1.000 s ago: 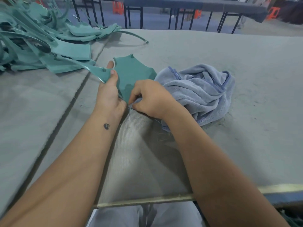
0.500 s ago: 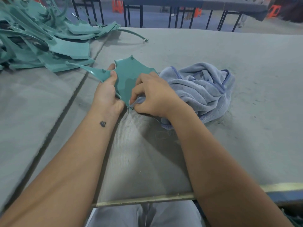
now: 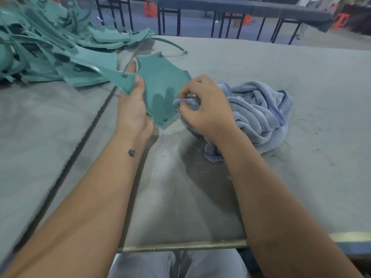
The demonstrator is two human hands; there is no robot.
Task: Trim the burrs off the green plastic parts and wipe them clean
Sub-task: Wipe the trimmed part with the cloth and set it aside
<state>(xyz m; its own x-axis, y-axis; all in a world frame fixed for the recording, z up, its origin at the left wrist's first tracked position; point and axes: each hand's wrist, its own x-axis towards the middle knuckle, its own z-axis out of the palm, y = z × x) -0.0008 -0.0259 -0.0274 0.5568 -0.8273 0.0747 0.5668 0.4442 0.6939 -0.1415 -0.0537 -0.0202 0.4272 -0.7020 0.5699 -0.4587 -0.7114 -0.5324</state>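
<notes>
A flat green plastic part [image 3: 160,83] with small holes and a long thin arm running up-left is held tilted just above the table. My left hand [image 3: 133,109] grips its left edge, thumb on top. My right hand [image 3: 204,109] is bunched on a corner of the blue-grey cloth [image 3: 259,113] and presses that corner against the part's right lower edge. The rest of the cloth lies crumpled on the table to the right.
A big heap of green plastic parts [image 3: 46,49] fills the far left of the grey felt-covered table [image 3: 301,177]. A seam in the table [image 3: 84,141] runs diagonally on the left. Thin shavings lie near the cloth. Dark benches and orange stools stand beyond the table.
My right hand has slid from the part's lower tip to its right edge, carrying the cloth corner. More of the part's face shows now, and my left hand holds it slightly higher.
</notes>
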